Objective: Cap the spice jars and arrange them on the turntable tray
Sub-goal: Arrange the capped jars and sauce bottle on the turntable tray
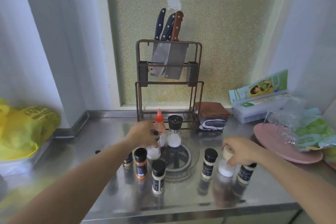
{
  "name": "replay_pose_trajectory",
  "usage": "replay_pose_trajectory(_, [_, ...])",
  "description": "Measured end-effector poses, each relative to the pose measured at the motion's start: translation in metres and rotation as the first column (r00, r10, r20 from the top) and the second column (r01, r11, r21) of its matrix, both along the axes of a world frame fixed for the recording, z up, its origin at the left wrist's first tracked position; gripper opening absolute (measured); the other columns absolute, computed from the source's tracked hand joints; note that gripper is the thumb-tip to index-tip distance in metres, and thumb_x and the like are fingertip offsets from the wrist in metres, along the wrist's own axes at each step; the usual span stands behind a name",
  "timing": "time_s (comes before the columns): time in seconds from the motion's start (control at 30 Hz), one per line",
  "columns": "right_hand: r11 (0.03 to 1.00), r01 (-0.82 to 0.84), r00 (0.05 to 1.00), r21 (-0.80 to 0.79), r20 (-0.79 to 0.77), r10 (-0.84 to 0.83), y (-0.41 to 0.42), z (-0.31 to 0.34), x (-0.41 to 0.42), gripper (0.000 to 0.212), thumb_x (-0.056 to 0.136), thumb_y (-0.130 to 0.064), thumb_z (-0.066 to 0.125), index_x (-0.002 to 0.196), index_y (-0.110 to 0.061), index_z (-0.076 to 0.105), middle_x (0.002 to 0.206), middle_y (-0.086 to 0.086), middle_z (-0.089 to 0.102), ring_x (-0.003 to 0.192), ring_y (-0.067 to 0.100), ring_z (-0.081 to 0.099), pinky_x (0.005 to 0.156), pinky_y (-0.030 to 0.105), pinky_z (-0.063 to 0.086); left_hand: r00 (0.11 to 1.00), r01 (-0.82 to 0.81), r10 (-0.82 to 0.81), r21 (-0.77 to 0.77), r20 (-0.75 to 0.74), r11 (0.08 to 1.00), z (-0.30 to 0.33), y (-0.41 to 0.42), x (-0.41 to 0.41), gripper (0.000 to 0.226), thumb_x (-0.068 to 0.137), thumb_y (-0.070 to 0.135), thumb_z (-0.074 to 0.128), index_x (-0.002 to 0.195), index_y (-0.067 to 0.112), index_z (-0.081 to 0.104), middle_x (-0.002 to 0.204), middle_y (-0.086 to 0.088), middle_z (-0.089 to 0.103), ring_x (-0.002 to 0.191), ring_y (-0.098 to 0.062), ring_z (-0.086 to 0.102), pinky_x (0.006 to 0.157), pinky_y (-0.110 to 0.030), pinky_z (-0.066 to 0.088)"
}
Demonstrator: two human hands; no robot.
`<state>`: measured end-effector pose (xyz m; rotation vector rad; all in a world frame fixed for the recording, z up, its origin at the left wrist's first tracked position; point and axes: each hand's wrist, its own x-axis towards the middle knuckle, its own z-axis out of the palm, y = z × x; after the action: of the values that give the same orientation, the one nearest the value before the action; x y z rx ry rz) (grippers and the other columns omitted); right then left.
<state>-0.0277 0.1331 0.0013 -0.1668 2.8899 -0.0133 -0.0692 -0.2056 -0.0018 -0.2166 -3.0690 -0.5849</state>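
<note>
Steel counter carries a clear round turntable tray. Left hand grips a white-filled glass jar at the tray's left rim; right hand pinches a beige-capped jar right of the tray. Arranging seems underway; next, lift each onto the tray.

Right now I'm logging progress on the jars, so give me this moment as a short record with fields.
left hand: gripping a clear jar of white powder at the turntable tray's left edge
right hand: holding a beige cap on a white-filled jar
turntable tray: holds a black-topped grinder and a red-capped bottle
on the counter: four black-capped jars, one with orange spice
behind: knife rack
</note>
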Motion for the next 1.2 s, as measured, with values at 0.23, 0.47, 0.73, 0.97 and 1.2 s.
replay_pose_trajectory(0.23, [0.992, 0.065, 0.98, -0.106, -0.179, -0.084, 0.002, 0.036, -0.02, 0.046, 0.072, -0.029, 0.086, 0.108, -0.017, 0.059, 0.094, -0.001, 0.061, 0.085, 0.021, 0.059, 0.069, 0.036, 0.045, 1.0, -0.012, 0.012, -0.018, 0.003, 1.0, -0.003, 0.001, -0.002, 0.065, 0.066, 0.037, 0.089, 0.117, 0.014, 0.056, 0.106, -0.002, 0.068, 0.097, -0.022, 0.065, 0.088, -0.039, 0.058])
replay_pose_trajectory(0.47, [0.961, -0.002, 0.965, -0.277, -0.252, -0.071, -0.074, 0.052, -0.037, 0.048, 0.077, -0.03, 0.086, 0.113, -0.015, 0.059, 0.108, 0.002, 0.064, 0.097, 0.022, 0.061, 0.079, 0.036, 0.052, 1.0, -0.014, 0.014, -0.029, 0.013, 0.999, -0.005, 0.003, -0.001, 0.06, 0.07, 0.035, 0.088, 0.116, 0.014, 0.055, 0.104, -0.003, 0.067, 0.094, -0.021, 0.065, 0.087, -0.039, 0.059])
replay_pose_trajectory(0.73, [0.981, 0.035, 0.989, -0.193, -0.135, -0.062, -0.121, 0.017, -0.048, 0.064, 0.077, -0.033, 0.087, 0.126, -0.007, 0.056, 0.121, 0.011, 0.066, 0.097, 0.026, 0.059, 0.072, 0.034, 0.047, 1.0, -0.026, 0.026, 0.018, 0.008, 0.999, 0.019, -0.02, 0.011, 0.071, 0.077, 0.04, 0.084, 0.135, 0.014, 0.053, 0.125, -0.004, 0.068, 0.112, -0.023, 0.063, 0.096, -0.036, 0.053])
replay_pose_trajectory(0.97, [0.985, 0.058, 0.989, -0.165, -0.125, -0.079, -0.124, 0.006, -0.051, 0.054, 0.077, -0.032, 0.086, 0.115, -0.011, 0.054, 0.106, 0.007, 0.063, 0.09, 0.025, 0.06, 0.066, 0.034, 0.045, 0.996, -0.086, 0.086, 0.022, 0.019, 0.996, 0.053, -0.089, 0.035, 0.041, 0.084, 0.045, 0.078, 0.116, 0.021, 0.069, 0.121, 0.002, 0.071, 0.1, -0.011, 0.064, 0.094, -0.028, 0.05])
replay_pose_trajectory(1.2, [0.989, 0.069, 0.947, -0.127, -0.304, -0.105, -0.127, 0.015, -0.038, 0.068, 0.078, -0.038, 0.082, 0.13, -0.011, 0.048, 0.12, 0.011, 0.065, 0.107, 0.031, 0.067, 0.076, 0.04, 0.056, 0.978, -0.171, 0.168, 0.015, 0.125, 0.985, 0.026, -0.136, 0.059, 0.064, 0.071, 0.059, 0.083, 0.125, 0.031, 0.062, 0.125, 0.004, 0.066, 0.105, -0.015, 0.063, 0.097, -0.031, 0.051])
